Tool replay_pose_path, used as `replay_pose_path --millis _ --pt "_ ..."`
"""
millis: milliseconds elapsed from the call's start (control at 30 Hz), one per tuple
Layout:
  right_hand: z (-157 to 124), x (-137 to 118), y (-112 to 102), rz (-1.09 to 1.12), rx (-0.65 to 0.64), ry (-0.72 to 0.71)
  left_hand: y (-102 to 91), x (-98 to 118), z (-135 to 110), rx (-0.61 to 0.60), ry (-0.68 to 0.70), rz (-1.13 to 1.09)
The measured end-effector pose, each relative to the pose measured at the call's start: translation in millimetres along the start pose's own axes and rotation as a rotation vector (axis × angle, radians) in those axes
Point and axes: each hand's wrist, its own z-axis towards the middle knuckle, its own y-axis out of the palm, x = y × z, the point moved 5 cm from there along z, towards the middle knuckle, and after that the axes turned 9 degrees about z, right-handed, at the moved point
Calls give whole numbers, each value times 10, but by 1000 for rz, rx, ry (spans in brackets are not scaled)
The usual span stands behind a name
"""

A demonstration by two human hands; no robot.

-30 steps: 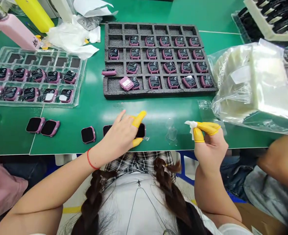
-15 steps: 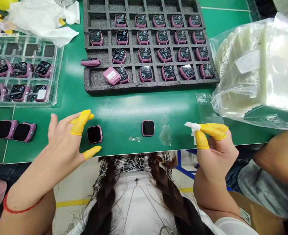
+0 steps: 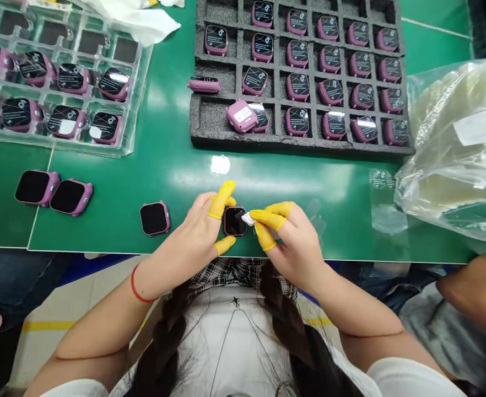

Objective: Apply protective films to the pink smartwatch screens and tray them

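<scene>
A pink smartwatch body (image 3: 235, 222) with a black screen lies face up near the table's front edge. My left hand (image 3: 199, 226), in yellow finger cots, grips it by its top and bottom edges between fingers and thumb. My right hand (image 3: 290, 237), also in yellow finger cots, pinches a small white wipe (image 3: 248, 219) against the right side of the screen. Another pink watch body (image 3: 154, 218) lies left of my left hand. Two more, a watch body (image 3: 37, 187) and its neighbour (image 3: 71, 197), lie touching farther left.
A black foam tray (image 3: 268, 140) with pink watches in its compartments stands at the back. A clear plastic tray (image 3: 129, 138) of watches is at the left. A plastic bag (image 3: 470, 160) of film sheets lies at the right. Clear film pieces (image 3: 318, 223) lie beyond my right hand.
My left hand has moved right from beside one watch onto the middle watch and taken hold of it. My right hand has brought the wipe left onto its screen. The camera view has shifted.
</scene>
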Motion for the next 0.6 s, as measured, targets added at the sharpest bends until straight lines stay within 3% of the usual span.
replay_pose_path --millis 233,433,600 --pt "110 41 284 -94 -86 -59 76 -118 -71 51 -42 -134" --pt "-45 -67 255 -115 -174 -155 66 -115 -52 100 -10 -197" --pt "89 50 225 -232 -72 -97 69 -111 -48 91 -9 -183"
